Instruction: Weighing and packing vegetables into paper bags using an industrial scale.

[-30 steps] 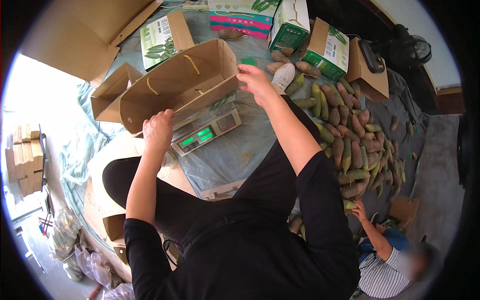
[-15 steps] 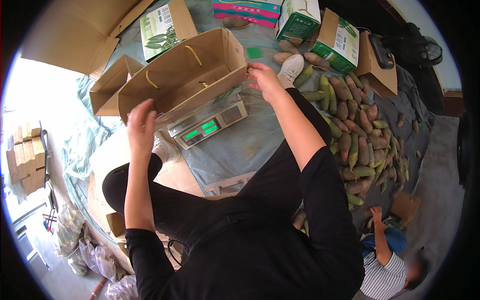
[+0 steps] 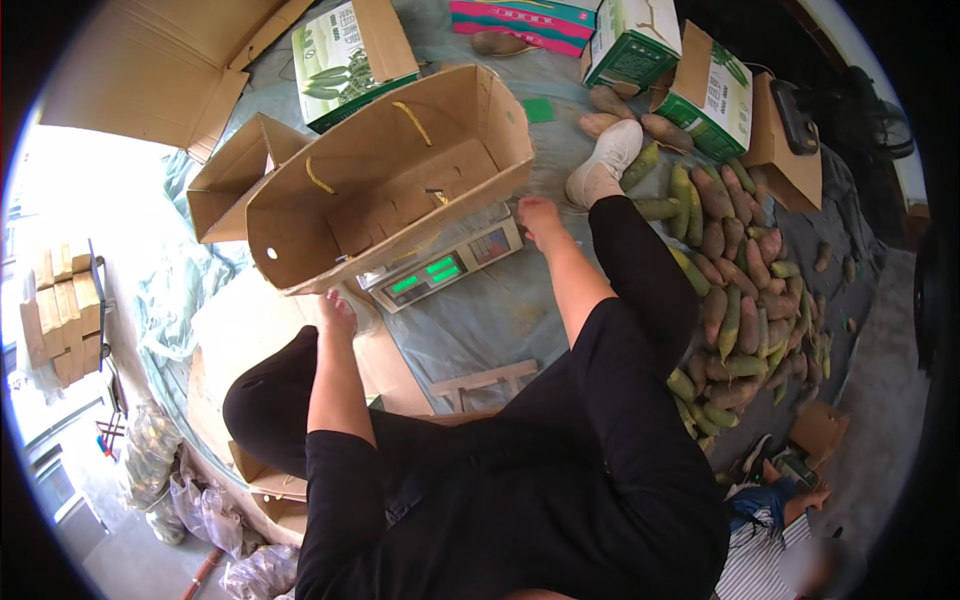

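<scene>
Plastic sheeting point(image 3: 480, 335) on the floor. Open cardboard box point(image 3: 370, 190) stands over the scale point(image 3: 440, 270). My left hand point(image 3: 338, 313) is at the box's near-left edge, fingers half-curled, grip can't tell; right hand point(image 3: 541, 222) half-open beside the scale, looks empty.

Daylight pours in from 8 to 10 o'clock, burning that flank white and bleaching the stacked boxes point(image 3: 65, 310) at 9 o'clock. Soft, even light reaches the open carton point(image 3: 385, 180) at 11 o'clock, its creases crisp, while the green readout of the scale point(image 3: 440, 270) glows near centre. The black clothing point(image 3: 520, 490) at 6 o'clock swallows most detail, and the fan point(image 3: 870, 115) at 2 o'clock sinks into gloom. A smooth blur veils the head of a co-worker point(image 3: 755, 555) between 4 and 5 o'clock. Fisheye distortion bows straight edges outward, and black vignetting closes the corners.
</scene>
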